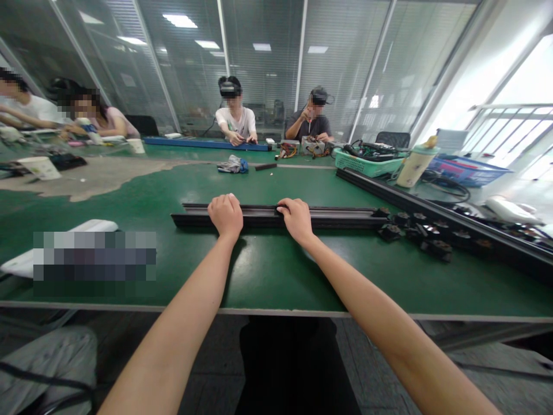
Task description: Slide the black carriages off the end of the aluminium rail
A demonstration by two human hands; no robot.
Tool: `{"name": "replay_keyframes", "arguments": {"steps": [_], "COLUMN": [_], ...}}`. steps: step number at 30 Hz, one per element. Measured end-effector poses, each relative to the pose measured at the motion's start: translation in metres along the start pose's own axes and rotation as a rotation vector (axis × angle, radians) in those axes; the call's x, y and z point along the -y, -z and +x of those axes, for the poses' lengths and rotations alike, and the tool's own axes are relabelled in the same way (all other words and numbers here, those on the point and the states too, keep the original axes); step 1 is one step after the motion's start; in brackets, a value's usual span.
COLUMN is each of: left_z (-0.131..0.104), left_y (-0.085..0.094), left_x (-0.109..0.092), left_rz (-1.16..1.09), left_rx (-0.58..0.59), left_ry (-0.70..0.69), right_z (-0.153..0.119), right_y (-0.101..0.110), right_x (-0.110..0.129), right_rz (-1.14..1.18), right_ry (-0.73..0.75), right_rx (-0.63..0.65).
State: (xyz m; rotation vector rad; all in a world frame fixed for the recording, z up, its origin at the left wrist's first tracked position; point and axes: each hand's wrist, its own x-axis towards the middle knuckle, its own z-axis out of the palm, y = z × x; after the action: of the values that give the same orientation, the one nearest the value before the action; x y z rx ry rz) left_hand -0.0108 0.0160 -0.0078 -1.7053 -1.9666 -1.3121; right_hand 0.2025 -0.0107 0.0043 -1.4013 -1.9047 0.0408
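Observation:
A long black rail with an open channel along its top lies crosswise on the green table. Wrapped over its left part, my left hand is closed on the rail. My right hand is closed near the rail's middle, thumb and fingers pinching a small black part at the channel. My fingers hide most of that part. Several black fittings with shiny metal bits lie in a loose group by the rail's right end.
A longer black rail slants across the right side. Behind it stand a green basket of cables, a cream bottle and a blue basket. A grey-blue cloth lies ahead. Several people sit across the table.

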Motion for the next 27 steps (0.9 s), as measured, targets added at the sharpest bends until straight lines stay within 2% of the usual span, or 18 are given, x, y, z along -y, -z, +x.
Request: {"name": "replay_keyframes", "arguments": {"steps": [14,20,27], "left_z": [-0.0011,-0.0003,-0.001], "left_y": [0.0033,0.0036,0.0022], "left_x": [-0.0008,-0.0008,-0.0002], "left_rz": [-0.027,-0.006,0.001], "left_rx": [0.006,0.028,0.008], "left_ry": [0.005,0.014,-0.003], "right_z": [-0.0049,-0.0066,-0.0098], "right_y": [0.0048,0.0077,0.0075], "right_x": [-0.001,0.0009,0.0044], "right_rz": [-0.045,-0.113,-0.189], "right_ry": [0.019,0.074,0.057], "right_rx": [-0.019,0.029,0.03]}}
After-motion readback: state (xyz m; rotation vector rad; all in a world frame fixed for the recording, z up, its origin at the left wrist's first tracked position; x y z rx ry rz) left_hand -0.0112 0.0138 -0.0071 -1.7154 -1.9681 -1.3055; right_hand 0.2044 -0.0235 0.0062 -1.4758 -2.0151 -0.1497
